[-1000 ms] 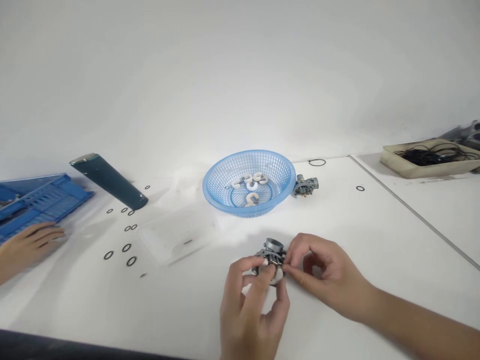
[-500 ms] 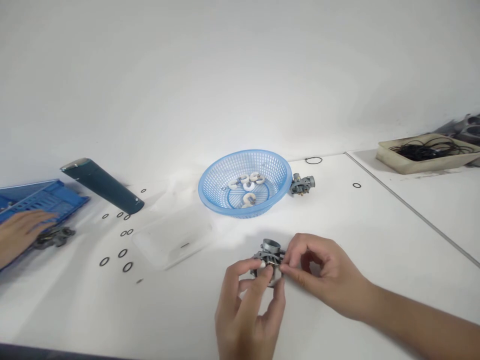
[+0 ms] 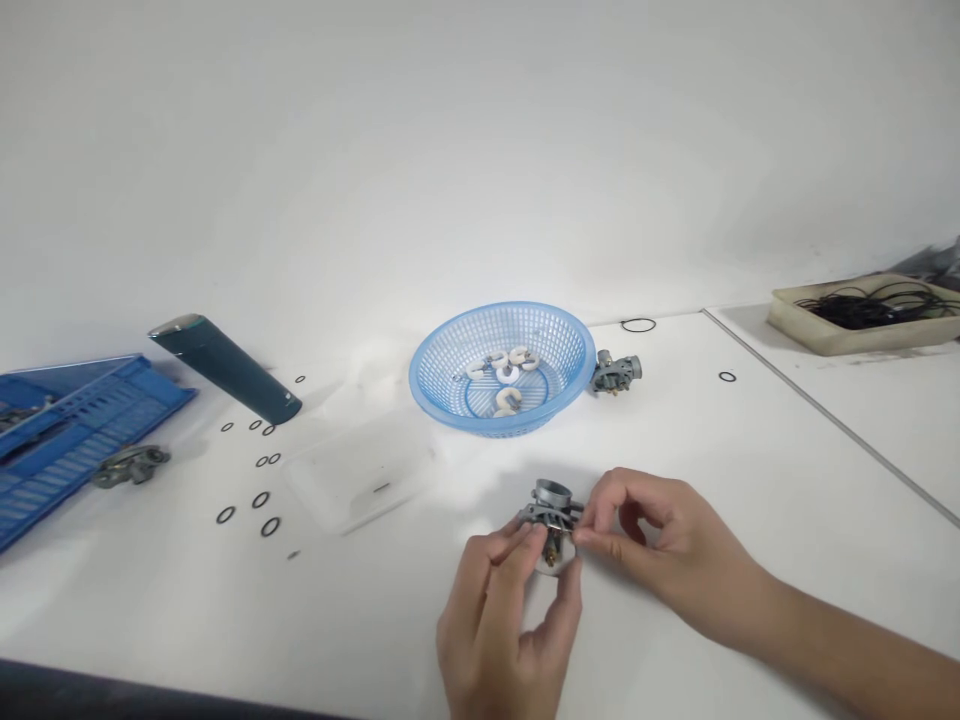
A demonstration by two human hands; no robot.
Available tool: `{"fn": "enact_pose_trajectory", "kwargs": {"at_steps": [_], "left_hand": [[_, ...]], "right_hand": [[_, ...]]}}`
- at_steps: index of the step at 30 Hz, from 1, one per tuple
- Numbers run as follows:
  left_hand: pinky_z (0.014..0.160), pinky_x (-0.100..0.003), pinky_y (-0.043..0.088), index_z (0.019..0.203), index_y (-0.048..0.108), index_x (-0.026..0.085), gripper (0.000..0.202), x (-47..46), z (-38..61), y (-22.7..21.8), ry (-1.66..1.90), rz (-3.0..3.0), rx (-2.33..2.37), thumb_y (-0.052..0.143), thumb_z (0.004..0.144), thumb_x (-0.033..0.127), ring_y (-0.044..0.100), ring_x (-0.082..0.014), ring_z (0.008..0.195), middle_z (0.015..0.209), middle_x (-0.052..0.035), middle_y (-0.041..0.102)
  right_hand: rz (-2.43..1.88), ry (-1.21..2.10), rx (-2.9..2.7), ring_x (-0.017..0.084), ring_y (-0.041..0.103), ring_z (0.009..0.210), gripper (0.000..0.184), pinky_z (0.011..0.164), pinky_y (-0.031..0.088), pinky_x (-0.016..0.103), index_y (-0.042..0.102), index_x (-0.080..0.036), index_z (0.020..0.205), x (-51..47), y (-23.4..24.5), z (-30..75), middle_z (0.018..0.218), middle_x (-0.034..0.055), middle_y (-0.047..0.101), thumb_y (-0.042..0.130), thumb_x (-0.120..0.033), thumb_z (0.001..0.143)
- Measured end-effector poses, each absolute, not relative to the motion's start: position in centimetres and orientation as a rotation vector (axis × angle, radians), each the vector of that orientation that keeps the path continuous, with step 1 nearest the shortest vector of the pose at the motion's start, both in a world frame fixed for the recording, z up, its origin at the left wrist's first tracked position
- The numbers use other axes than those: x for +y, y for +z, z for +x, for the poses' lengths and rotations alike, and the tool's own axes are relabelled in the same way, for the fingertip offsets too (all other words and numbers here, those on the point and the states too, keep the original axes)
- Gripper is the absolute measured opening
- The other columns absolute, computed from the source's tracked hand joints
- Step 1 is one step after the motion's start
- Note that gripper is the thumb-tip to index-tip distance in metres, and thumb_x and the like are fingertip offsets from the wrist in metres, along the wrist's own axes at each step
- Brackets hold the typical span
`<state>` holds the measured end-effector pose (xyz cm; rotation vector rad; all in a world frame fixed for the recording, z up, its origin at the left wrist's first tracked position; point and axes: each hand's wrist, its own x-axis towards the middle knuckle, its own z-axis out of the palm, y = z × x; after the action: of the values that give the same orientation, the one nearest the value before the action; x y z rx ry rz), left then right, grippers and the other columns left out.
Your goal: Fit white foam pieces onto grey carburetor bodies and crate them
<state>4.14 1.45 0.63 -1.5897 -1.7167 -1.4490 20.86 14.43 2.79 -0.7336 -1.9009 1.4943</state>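
In the middle foreground a grey metal carburetor (image 3: 553, 494) is tilted, its round throat upward and brass parts showing underneath. My left hand (image 3: 510, 620) grips it from the left and below, fingers closed around its lower part. A white carburetor float (image 3: 551, 566) shows at its underside, partly hidden by my fingers. My right hand (image 3: 645, 535) pinches at the carburetor's right side, thumb and forefinger together. What lies between those fingertips is too small to make out.
A blue basket (image 3: 427, 395) holds several white floats; another carburetor (image 3: 615, 373) stands beside it. To the left lie black O-rings (image 3: 271, 526), a dark teal tumbler (image 3: 229, 368), a carburetor (image 3: 131, 466) and a blue crate (image 3: 150, 400). A cream tray (image 3: 825, 340) holds black rings.
Another person's hand at the far left has left the carburetor by the crate and is out of view. The view has shifted slightly left. My left fingers have shifted, exposing more brass parts.
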Motion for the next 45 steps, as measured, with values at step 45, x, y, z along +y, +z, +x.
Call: {"fn": "enact_pose_trajectory", "kwargs": {"at_steps": [45], "left_hand": [[0.085, -0.020, 0.071, 0.121, 0.082, 0.019, 0.030, 1.7, 4.2, 0.7, -1.409, -1.630, -1.712, 0.088, 0.093, 0.011, 0.082, -0.0156, 0.108, 0.108, -0.0056, 0.076]], "right_hand": [[-0.631, 1.548, -2.059, 0.017, 0.066, 0.082, 0.030, 0.074, 0.053, 0.031, 0.076, -0.027, 0.095, 16.3, 3.4, 21.8, 0.095, -0.0015, 0.079, 0.083, -0.053, 0.109]]}}
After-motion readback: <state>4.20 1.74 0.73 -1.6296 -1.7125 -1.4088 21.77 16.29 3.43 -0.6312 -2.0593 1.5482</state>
